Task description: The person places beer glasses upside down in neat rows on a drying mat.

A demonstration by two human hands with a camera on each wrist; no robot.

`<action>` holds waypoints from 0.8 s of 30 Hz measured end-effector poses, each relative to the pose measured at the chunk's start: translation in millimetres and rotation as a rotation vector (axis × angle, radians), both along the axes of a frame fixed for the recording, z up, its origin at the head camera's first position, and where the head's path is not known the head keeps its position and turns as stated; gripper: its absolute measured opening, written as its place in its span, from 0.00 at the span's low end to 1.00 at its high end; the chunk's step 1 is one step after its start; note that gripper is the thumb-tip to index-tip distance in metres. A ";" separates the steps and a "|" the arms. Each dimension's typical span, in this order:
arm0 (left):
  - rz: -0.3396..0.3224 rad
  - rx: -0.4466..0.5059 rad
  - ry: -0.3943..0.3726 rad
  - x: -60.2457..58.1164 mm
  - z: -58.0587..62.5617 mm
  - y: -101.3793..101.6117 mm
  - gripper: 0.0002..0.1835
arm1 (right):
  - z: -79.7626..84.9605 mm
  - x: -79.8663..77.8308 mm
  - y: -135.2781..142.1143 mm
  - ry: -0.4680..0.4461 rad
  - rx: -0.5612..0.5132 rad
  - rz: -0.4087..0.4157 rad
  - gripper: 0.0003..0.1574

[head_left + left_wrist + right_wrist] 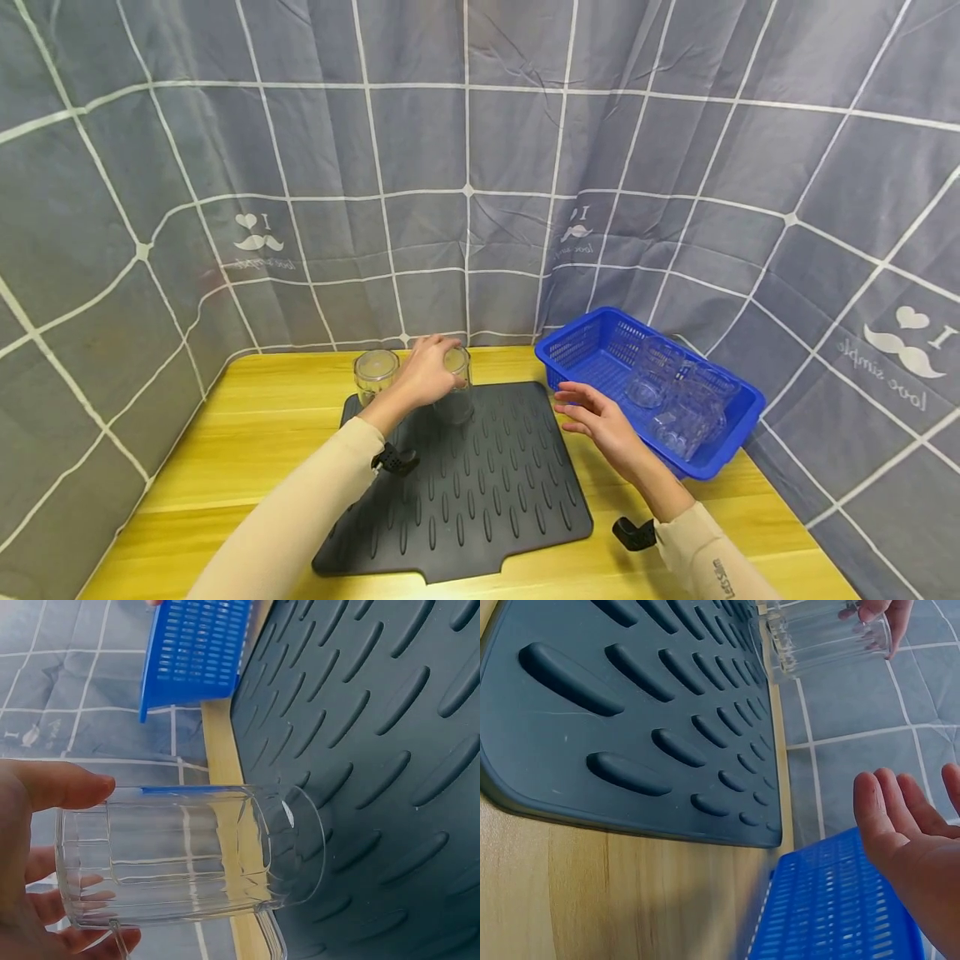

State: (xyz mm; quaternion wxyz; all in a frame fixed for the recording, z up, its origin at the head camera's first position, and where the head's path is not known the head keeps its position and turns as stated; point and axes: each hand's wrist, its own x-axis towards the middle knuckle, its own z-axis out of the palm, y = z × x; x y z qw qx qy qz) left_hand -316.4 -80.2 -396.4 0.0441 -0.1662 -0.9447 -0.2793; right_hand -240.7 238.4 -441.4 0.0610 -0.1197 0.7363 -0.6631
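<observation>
My left hand point(429, 373) grips a clear glass mug point(172, 855) round its base end, thumb on one side and fingers on the other. The mug is upside down, its rim right at the black ribbed mat point(480, 475), with the handle point(271, 934) along its side. Another clear glass point(375, 372) stands inverted at the mat's back left corner, beside that hand. My right hand point(607, 429) hovers between mat and basket with fingers loosely spread, holding nothing; its fingers point(889, 802) show apart from everything in the right wrist view.
A blue plastic basket point(581, 333) sits at the right of the wooden table point(247, 450), with several clear glass mugs point(682, 408) heaped in its near half. A grey checked curtain point(420, 167) closes off the back and both sides.
</observation>
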 end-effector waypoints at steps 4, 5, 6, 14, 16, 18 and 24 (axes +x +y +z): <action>-0.009 0.006 -0.009 -1.6 -4.7 0.0 0.38 | -0.8 -0.1 -0.3 -0.002 0.005 0.007 0.28; -0.016 0.007 -0.010 -1.9 -5.4 0.3 0.38 | -0.8 -0.2 -0.1 -0.002 0.006 0.005 0.28; -0.021 0.004 -0.008 -2.2 -6.1 0.5 0.39 | -0.9 -0.3 0.0 -0.003 0.004 0.002 0.28; -0.040 -0.021 -0.008 -1.2 -7.4 1.2 0.39 | -0.4 -0.6 -0.6 -0.005 0.010 0.001 0.28; -0.047 -0.017 -0.014 -0.8 -7.6 1.2 0.39 | -0.9 -0.2 -0.5 -0.007 0.018 -0.007 0.27; -0.050 -0.009 -0.019 -0.5 -7.6 1.3 0.39 | -1.6 0.1 -0.3 -0.008 0.022 -0.011 0.27; -0.051 0.007 -0.027 -1.3 -9.2 1.7 0.39 | -1.4 -0.2 0.7 -0.009 0.018 -0.010 0.26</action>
